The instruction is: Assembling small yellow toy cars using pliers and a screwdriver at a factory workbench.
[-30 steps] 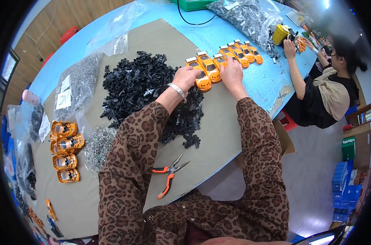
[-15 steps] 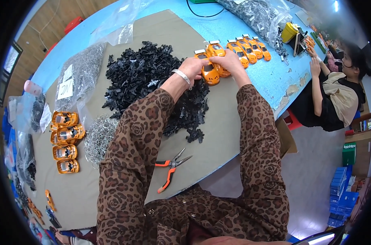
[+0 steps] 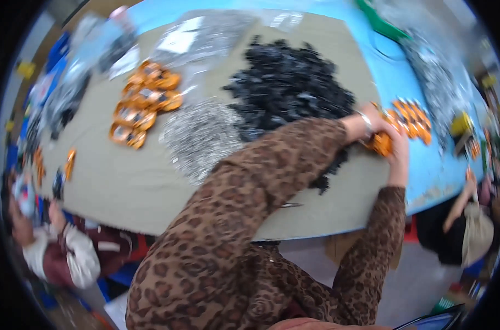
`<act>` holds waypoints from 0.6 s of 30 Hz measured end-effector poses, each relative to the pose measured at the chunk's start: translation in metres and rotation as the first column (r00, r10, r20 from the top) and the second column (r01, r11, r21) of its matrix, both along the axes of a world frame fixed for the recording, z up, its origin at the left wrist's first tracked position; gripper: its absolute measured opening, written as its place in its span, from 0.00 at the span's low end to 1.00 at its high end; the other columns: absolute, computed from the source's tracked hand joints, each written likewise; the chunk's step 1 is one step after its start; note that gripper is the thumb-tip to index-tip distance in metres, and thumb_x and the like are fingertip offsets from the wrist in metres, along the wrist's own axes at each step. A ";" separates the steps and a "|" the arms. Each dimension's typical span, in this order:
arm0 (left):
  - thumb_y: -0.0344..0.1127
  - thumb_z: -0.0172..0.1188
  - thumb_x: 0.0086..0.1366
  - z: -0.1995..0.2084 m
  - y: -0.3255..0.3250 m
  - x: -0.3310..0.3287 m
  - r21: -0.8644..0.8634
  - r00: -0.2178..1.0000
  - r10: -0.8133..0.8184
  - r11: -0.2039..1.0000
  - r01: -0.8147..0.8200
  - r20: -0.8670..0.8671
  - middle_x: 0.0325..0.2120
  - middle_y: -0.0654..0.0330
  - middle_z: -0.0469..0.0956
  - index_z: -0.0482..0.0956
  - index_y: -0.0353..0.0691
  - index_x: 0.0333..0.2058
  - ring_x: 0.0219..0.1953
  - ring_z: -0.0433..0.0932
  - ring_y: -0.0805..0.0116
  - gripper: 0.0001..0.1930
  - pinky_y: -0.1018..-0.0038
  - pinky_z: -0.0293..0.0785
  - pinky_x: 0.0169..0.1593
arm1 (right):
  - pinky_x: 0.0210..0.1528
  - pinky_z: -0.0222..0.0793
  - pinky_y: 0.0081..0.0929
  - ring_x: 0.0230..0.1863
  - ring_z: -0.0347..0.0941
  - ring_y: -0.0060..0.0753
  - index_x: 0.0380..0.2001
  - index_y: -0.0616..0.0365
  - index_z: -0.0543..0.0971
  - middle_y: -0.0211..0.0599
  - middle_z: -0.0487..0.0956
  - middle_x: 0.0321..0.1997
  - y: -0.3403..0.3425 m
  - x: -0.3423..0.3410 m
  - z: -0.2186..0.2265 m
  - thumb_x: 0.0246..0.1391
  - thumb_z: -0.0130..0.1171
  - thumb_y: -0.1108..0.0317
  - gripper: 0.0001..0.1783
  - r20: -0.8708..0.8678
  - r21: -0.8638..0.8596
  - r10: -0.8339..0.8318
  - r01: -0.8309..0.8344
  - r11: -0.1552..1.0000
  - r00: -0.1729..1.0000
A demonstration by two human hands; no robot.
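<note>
My left hand (image 3: pixel 372 120), with a bangle at its wrist, is closed on orange toy cars (image 3: pixel 379 145) at the right edge of the grey cloth. My right hand (image 3: pixel 398 146) meets it there, its fingers closed round the same cars; blur hides which finger is on which car. Just beyond, a row of orange toy cars (image 3: pixel 412 122) stands on the blue table. A large heap of small black plastic parts (image 3: pixel 288 82) lies to the left of my hands. Only the tip of the pliers (image 3: pixel 292 205) shows beside my left sleeve.
Left of the black heap lie a pile of silvery metal pieces (image 3: pixel 203 137), a column of orange car bodies (image 3: pixel 134 116) and a clear bag of metal pieces (image 3: pixel 217 33). Another bag (image 3: pixel 434 71) lies far right. People sit at both sides.
The view has swung left, so the table contents appear farther right, and a person at the left has come into view. My hands remain at the toy cars; my left sleeve now covers most of the pliers.
</note>
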State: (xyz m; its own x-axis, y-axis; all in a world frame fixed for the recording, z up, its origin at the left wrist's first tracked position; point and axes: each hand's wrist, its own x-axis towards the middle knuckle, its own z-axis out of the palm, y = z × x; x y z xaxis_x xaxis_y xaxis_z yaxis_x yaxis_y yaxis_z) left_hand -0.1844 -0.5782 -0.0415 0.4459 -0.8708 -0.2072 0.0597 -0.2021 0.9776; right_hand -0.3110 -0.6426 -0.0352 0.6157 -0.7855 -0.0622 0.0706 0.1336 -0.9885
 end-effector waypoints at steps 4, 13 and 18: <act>0.38 0.74 0.37 0.013 0.017 -0.005 0.107 0.996 -0.051 0.993 0.042 0.079 0.31 0.49 0.78 0.74 0.30 0.41 0.36 0.79 0.61 0.31 0.72 0.76 0.38 | 0.43 0.73 0.28 0.42 0.75 0.31 0.46 0.62 0.69 0.38 0.76 0.42 -0.006 -0.021 -0.016 0.52 0.56 0.74 0.17 0.041 0.235 0.001 -0.010 0.972 0.999; 0.27 0.63 0.41 0.076 0.222 0.038 -0.237 0.995 0.052 0.969 -0.070 -0.081 0.30 0.55 0.76 0.70 0.32 0.43 0.33 0.76 0.71 0.26 0.75 0.74 0.36 | 0.48 0.72 0.30 0.49 0.72 0.34 0.53 0.62 0.65 0.42 0.73 0.50 0.163 0.013 0.067 0.55 0.54 0.69 0.23 0.239 0.188 0.231 -0.278 0.942 0.943; 0.26 0.63 0.53 0.074 0.428 0.067 -0.283 0.873 0.150 0.909 -0.307 -0.464 0.38 0.59 0.73 0.66 0.35 0.48 0.38 0.75 0.73 0.24 0.76 0.75 0.41 | 0.54 0.67 0.32 0.53 0.69 0.37 0.58 0.64 0.58 0.43 0.69 0.53 0.304 0.053 0.083 0.42 0.61 0.73 0.39 0.187 0.243 0.524 -0.555 0.795 0.831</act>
